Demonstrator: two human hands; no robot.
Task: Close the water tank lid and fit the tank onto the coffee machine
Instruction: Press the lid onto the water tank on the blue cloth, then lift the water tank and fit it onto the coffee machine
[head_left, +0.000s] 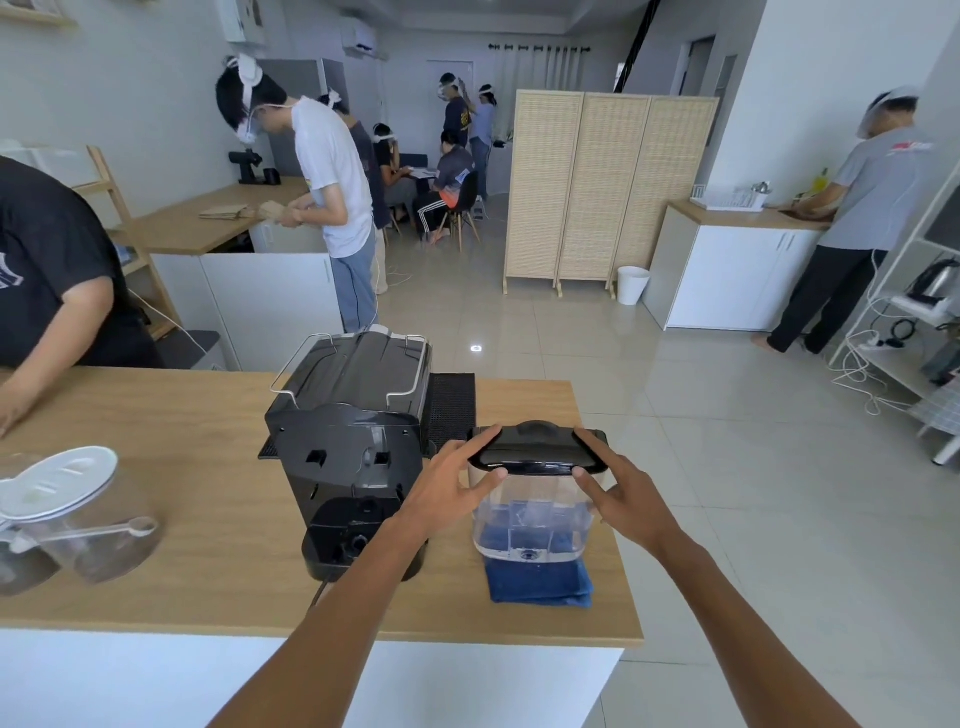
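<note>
A clear water tank stands on a folded blue cloth near the counter's right end. Its black lid lies flat on top of the tank. My left hand grips the lid's left end with thumb and fingers. My right hand grips the lid's right end the same way. The black coffee machine stands just left of the tank, its back turned toward me, with an empty recess at its rear base.
A black drip mat lies behind the machine. Clear lidded jars with a scoop stand at the counter's left. A person's arm rests on the far left of the wooden counter. Other people work around the room.
</note>
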